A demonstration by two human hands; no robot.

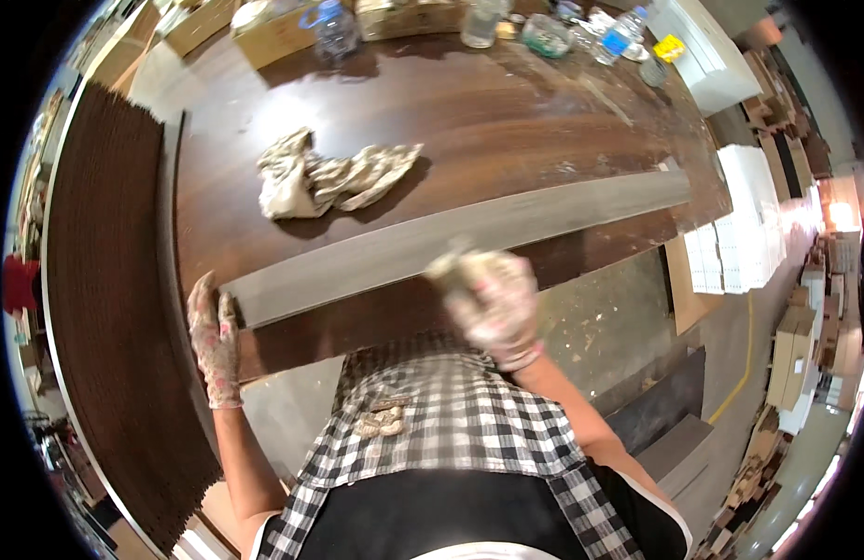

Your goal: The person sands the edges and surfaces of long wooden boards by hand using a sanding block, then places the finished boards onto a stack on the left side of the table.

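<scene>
A long grey board [451, 245] is lying across the dark desk [507, 121] at mid-frame. Its lower-left end is being steadied by the left hand [215, 336], fingers flat and open. A pale cloth wad [460, 266], blurred, is apparently being gripped by the right hand [493, 303] at the board's near edge. Cardboard boxes [273, 35] and clear bottles [337, 28] are crowding the upper edge; a crumpled rag [329, 177] is lying on open desk between.

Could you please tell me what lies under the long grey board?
The long grey board lies on a dark brown tabletop. The left hand steadies its end; the right hand covers part of its near edge.
</scene>
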